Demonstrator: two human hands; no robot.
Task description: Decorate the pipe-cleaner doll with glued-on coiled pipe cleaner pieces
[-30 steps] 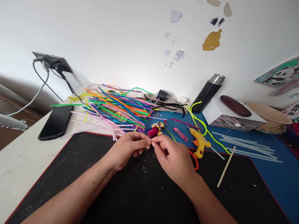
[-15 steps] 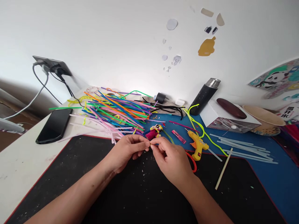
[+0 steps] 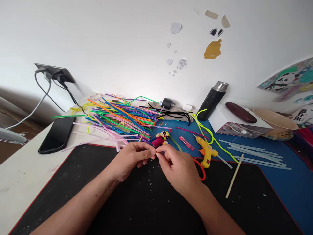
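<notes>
My left hand (image 3: 137, 156) and my right hand (image 3: 176, 164) meet fingertip to fingertip above the black mat (image 3: 146, 209). Both are closed in a pinch on a tiny yellowish piece, too small and too covered to name. Just beyond the fingertips lies a small doll figure (image 3: 160, 138) with a magenta body, yellow parts and a red-and-blue top. Beside my right hand shows a red loop (image 3: 202, 173), partly hidden by the hand. To its right rests a yellow glue gun (image 3: 207, 151) with a glue stick in its back. Between doll and glue gun is a pink case (image 3: 186, 143).
Many coloured pipe cleaners (image 3: 122, 116) are heaped at the back left, near a phone (image 3: 57, 134). At the right lie clear glue sticks (image 3: 256, 155) and a pale stick (image 3: 234, 176). A black thermos (image 3: 212, 101) leans beside a white box (image 3: 234, 125) and a bowl (image 3: 266, 119).
The view has shifted slightly. Both hands keep almost the same pinch at the same place over the mat; nothing else has visibly moved.
</notes>
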